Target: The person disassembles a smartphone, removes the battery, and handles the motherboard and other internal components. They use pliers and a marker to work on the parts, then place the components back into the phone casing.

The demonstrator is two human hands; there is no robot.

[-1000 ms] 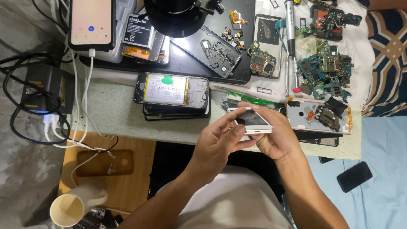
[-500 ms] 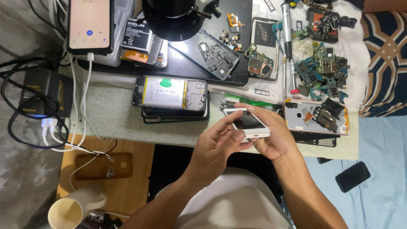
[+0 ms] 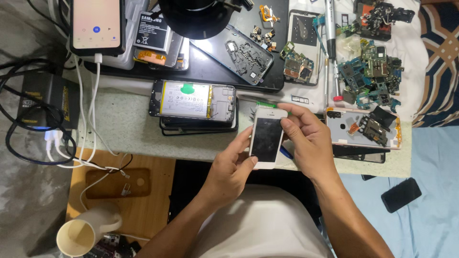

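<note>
While gripped along its edges, a small white phone (image 3: 267, 138) is held by left hand (image 3: 229, 167) and right hand (image 3: 308, 141). An opened phone with exposed battery (image 3: 193, 101) is seen just beside, on the table (image 3: 124, 129).

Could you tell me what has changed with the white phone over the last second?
The white phone has been turned from lying crosswise to upright, its dark screen now facing up. Both the left hand and the right hand still hold it. The opened phone on the bench has stayed put.
</note>
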